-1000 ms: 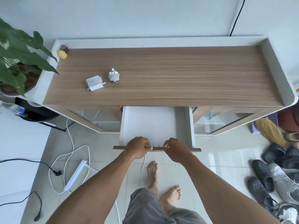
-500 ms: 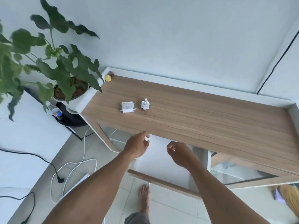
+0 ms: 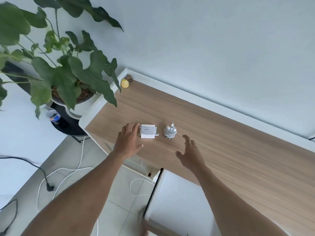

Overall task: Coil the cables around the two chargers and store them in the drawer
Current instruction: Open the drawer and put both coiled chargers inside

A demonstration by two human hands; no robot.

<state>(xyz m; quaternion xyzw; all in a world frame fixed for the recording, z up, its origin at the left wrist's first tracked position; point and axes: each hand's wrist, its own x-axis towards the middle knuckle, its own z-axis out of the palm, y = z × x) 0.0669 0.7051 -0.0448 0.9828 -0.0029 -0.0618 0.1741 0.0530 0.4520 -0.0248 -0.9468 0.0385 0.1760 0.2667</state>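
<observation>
head view: on the wooden cabinet top (image 3: 221, 150) the square charger (image 3: 148, 132) and round charger (image 3: 170, 132) sat coiled, side by side. left hand (image 3: 129, 142), fingers straight and empty, was just beside the square one; right hand (image 3: 190, 155) hovered spread nearby. the drawer (image 3: 179, 201) stood open below.

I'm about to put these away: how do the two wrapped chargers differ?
The left charger is a flat white block with cable wound across its middle; the right charger is a rounder bundle, nearly all cable. The right charger's connector tip pokes upward; the left charger's juts sideways. Both are white, coiled, on the wooden top.
</observation>
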